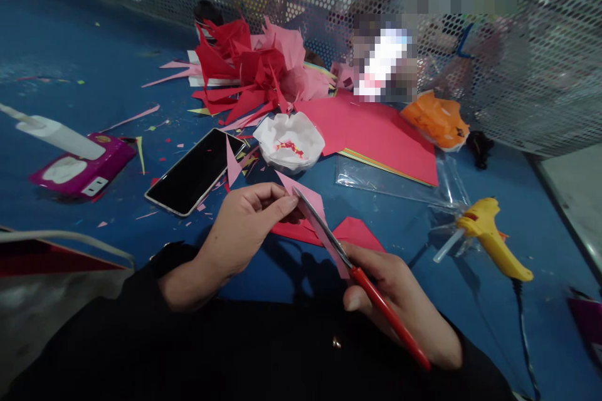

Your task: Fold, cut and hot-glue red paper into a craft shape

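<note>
My right hand [395,291] grips a pair of scissors [385,310] with red handles, their blades pointing up and left. Between thumb and fingers, my left hand [249,222] pinches a piece of pink paper [313,197]. The blades lie along that pink paper, their tips close to my left thumb. Beneath both hands, folded red paper [360,233] rests on the blue table. A white paper bowl [291,144] with small red and yellow scraps stands just beyond my left hand. My left fingertips are partly hidden behind the thumb.
A phone [195,172] lies left of the bowl among paper scraps. Red and pink cut paper [254,66] is heaped behind it. Red sheets [390,138] lie to the right, near a yellow glue gun [493,238] with a cord. A purple packet [89,163] sits far left.
</note>
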{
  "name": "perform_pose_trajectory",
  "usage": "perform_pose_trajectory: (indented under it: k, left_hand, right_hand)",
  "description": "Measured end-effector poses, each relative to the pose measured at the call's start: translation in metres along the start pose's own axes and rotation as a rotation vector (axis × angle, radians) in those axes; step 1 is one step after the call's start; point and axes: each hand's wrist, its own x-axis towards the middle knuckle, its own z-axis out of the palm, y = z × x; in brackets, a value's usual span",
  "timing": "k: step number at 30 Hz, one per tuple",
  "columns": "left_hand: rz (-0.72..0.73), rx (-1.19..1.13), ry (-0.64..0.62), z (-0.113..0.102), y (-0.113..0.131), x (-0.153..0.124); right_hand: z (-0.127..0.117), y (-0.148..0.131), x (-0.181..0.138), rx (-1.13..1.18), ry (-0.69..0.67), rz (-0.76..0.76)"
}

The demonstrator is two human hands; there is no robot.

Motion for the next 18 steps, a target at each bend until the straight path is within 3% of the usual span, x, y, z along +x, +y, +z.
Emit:
perform_pose_trajectory:
  k: [18]
  left_hand:
    - [0.003, -0.053, 0.027, -0.0013, 0.0, 0.0028]
  right_hand:
    - [0.002, 0.0043, 0.0016, 0.002, 0.049, -0.011]
